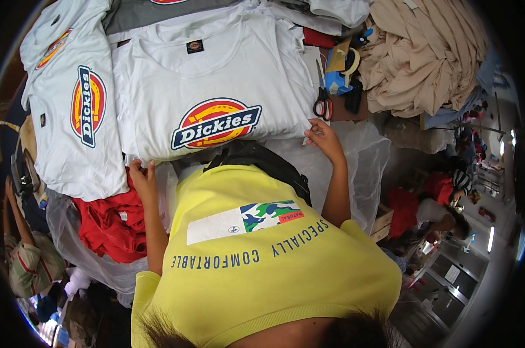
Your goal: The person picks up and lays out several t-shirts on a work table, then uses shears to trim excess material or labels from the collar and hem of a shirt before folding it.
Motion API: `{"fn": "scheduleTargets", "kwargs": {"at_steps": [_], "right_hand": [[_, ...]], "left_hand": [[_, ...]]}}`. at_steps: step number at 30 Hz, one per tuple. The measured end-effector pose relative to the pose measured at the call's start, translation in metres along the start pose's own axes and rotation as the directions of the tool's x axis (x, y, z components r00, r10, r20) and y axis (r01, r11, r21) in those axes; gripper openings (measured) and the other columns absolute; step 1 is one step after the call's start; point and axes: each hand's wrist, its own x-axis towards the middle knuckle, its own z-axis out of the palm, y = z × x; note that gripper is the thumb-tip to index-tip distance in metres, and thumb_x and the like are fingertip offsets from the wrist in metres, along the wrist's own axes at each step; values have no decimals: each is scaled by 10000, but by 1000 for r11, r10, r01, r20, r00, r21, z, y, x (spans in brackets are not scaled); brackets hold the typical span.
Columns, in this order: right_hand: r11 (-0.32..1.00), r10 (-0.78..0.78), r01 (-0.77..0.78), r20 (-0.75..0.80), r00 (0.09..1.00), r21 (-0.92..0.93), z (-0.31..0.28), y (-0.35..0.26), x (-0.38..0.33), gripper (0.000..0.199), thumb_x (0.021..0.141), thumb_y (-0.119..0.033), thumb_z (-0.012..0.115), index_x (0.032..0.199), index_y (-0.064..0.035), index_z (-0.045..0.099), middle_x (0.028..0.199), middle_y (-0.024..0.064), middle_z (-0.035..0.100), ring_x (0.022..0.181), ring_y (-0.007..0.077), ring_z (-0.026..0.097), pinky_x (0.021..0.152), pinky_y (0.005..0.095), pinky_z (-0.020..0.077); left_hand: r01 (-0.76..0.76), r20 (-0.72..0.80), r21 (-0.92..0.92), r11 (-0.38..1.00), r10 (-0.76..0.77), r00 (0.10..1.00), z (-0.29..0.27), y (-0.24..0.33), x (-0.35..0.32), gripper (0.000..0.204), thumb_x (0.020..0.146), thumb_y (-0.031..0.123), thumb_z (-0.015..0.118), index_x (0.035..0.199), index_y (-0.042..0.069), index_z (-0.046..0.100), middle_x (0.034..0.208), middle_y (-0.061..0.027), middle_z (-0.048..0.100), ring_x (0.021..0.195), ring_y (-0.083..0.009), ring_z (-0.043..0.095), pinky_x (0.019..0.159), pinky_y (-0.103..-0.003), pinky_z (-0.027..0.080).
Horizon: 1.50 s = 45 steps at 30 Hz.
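Left hand (144, 178): grip narrow, fingertips pinching the near left corner of the white scoop-neck shirt (213, 87).
Right hand (326, 141): grip narrow, pinching the shirt's near right corner.
White scoop-neck shirt: laid flat between both hands, oval emblem on its near half.
Left side: printed white shirt (59, 133), with red cloth (113, 223) nearer.
Right side: scissors (324, 105), tape roll (353, 61); beyond, heaped beige fabric (424, 58).

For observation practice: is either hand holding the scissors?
No: the left hand and right hand touch a white shirt; the scissors lie beside it.
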Motion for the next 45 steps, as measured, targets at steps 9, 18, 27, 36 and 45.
{"fn": "scheduleTargets", "kwargs": {"at_steps": [9, 18, 27, 36, 45], "right_hand": [[996, -9, 6, 33, 999, 86, -2, 10, 1, 310, 835, -166, 623, 1067, 4, 508, 817, 47, 576, 673, 115, 604, 563, 207, 446], [999, 23, -24, 13, 1000, 23, -3, 9, 7, 232, 819, -165, 640, 943, 3, 540, 792, 46, 598, 696, 106, 602, 584, 213, 443], [989, -36, 35, 5, 999, 146, -23, 26, 18, 179, 757, -124, 699, 799, -53, 541, 649, -14, 523, 566, 56, 452, 536, 194, 361], [994, 17, 7, -226, 974, 106, -13, 25, 9, 166, 745, -75, 681, 812, -58, 530, 677, 12, 549, 585, 91, 481, 546, 224, 381], [518, -754, 569, -27, 656, -639, 86, -26, 19, 324, 771, -48, 556, 1095, -59, 544, 1095, 137, 570, 1059, 304, 515, 909, 394, 390]], "left_hand": [[442, 315, -689, 575, -311, 897, -20, -2, 2, 141, 861, 144, 581, 930, 133, 458, 897, 8, 550, 795, -90, 544, 706, -280, 472], [407, 489, -525, 748, -127, 863, -71, 21, 20, 127, 881, 107, 533, 991, 69, 481, 967, -26, 574, 871, -123, 571, 794, -282, 476], [541, 551, -679, 497, -143, 822, -98, 12, 22, 196, 879, 170, 563, 1001, 49, 471, 986, -65, 600, 943, -153, 577, 842, -311, 467], [364, 258, -347, 864, -285, 923, -86, -9, 15, 221, 835, 190, 622, 902, 37, 478, 835, -48, 608, 780, -132, 586, 689, -277, 473], [-475, 16, 228, 850, 484, 875, 3, 79, 13, 329, 799, 27, 533, 1127, 32, 515, 1199, -166, 497, 1132, -336, 454, 945, -417, 361]]}}
